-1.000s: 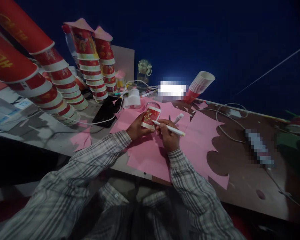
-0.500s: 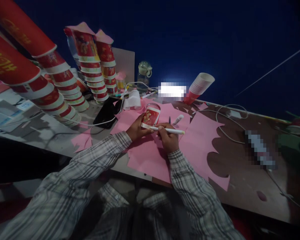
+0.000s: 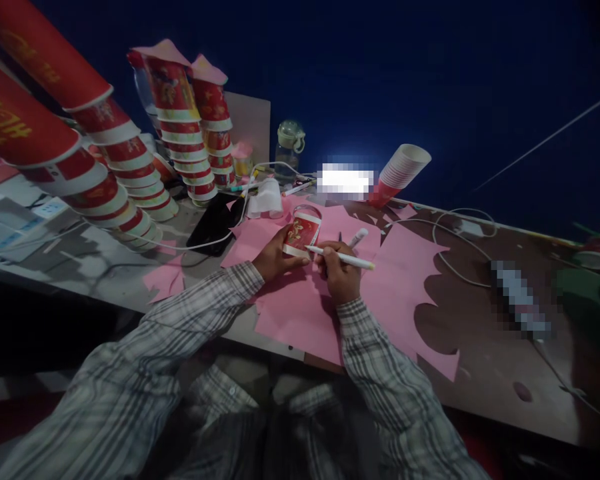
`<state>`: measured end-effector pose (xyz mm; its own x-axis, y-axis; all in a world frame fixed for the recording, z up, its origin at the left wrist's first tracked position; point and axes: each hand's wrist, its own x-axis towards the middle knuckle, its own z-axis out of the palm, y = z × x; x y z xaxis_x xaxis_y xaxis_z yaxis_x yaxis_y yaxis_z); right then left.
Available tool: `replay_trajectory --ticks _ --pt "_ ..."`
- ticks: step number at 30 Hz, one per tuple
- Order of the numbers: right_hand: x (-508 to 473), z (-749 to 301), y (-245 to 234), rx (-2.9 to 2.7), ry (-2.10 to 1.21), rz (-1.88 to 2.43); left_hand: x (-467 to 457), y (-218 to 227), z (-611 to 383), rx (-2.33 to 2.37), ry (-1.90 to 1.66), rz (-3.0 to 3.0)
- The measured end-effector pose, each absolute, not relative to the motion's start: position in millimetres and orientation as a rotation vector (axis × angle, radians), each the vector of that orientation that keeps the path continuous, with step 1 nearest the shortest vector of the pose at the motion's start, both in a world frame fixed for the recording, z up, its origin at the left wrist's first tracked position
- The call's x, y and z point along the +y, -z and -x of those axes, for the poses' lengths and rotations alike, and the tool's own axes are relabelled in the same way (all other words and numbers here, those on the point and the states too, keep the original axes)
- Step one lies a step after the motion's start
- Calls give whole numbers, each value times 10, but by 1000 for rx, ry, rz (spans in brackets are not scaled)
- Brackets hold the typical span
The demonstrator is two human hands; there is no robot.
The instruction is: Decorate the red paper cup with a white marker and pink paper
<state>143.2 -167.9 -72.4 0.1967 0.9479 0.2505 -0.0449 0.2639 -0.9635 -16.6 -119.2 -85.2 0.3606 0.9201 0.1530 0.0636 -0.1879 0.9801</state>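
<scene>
My left hand point(image 3: 274, 257) grips a red and white paper cup point(image 3: 303, 231) standing mouth-down on a pink paper sheet point(image 3: 395, 293). My right hand point(image 3: 339, 272) is closed round a white pen point(image 3: 341, 257), whose tip touches the sheet at the cup's rim. A white pen cap point(image 3: 359, 237) lies on the pink sheet just beyond my right hand. Both arms wear plaid sleeves.
Tall leaning stacks of red paper cups point(image 3: 105, 160) fill the left; two upright stacks point(image 3: 195, 127) have pink paper on top. A tilted stack of cups point(image 3: 400, 170), a small bottle point(image 3: 289, 143), a black phone point(image 3: 215, 223), white cables point(image 3: 450, 233) and pink scraps point(image 3: 165, 277) lie about.
The pen in my right hand has shifted slightly along the cup's rim; my left hand and the cup stay in place.
</scene>
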Motion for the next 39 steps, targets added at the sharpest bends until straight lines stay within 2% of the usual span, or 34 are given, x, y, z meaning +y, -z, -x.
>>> replay_trajectory --ticks 29,39 --pt "-1619 -1409 727 -1046 -864 990 -1214 838 141 823 -995 -1422" --pt "-1688 -1383 708 -1135 -853 1038 -1213 846 152 891 -1052 -1555"
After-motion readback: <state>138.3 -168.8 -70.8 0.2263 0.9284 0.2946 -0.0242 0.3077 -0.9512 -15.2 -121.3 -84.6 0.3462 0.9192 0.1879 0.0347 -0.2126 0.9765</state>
